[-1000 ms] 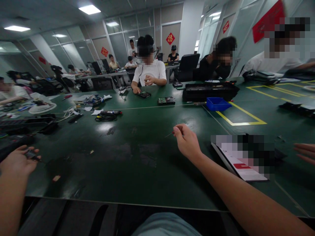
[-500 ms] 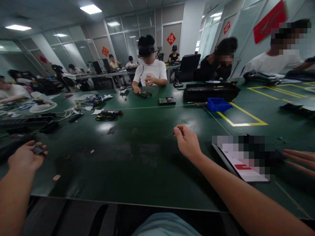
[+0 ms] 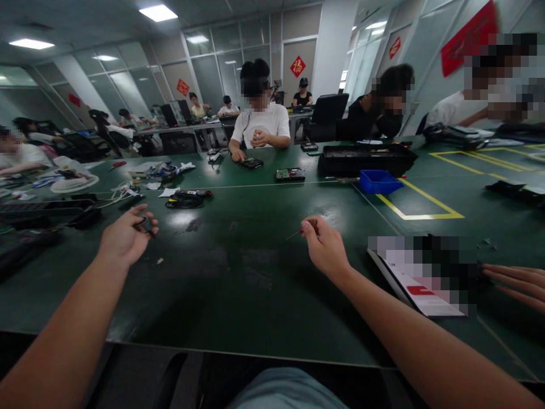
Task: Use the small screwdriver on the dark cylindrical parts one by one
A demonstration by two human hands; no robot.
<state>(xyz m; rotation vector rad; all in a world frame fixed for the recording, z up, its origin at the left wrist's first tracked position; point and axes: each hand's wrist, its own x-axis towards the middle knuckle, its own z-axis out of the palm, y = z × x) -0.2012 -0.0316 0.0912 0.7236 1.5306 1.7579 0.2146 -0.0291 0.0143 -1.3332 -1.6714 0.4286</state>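
Observation:
My left hand (image 3: 123, 236) is raised above the green table (image 3: 221, 312) on the left, its fingers curled around a small dark object (image 3: 145, 224) whose kind I cannot make out. Right of the middle, my right hand (image 3: 324, 241) grips a screwdriver (image 3: 313, 224) by its brownish-red handle. The thin shaft points left and slightly down, touching nothing. A wide stretch of tabletop lies between the two hands.
A black cable bundle (image 3: 187, 200) lies beyond my left hand. Farther off are a green circuit board device (image 3: 290, 174), a long black tray (image 3: 368, 161) and a blue bin (image 3: 380, 182). Another person's hand (image 3: 517, 282) is by a tilted screen (image 3: 430, 301) at right. A co-worker (image 3: 264, 128) sits opposite.
My left hand has moved right and away from me with the small dark object in it. My right hand with the screwdriver has stayed almost still.

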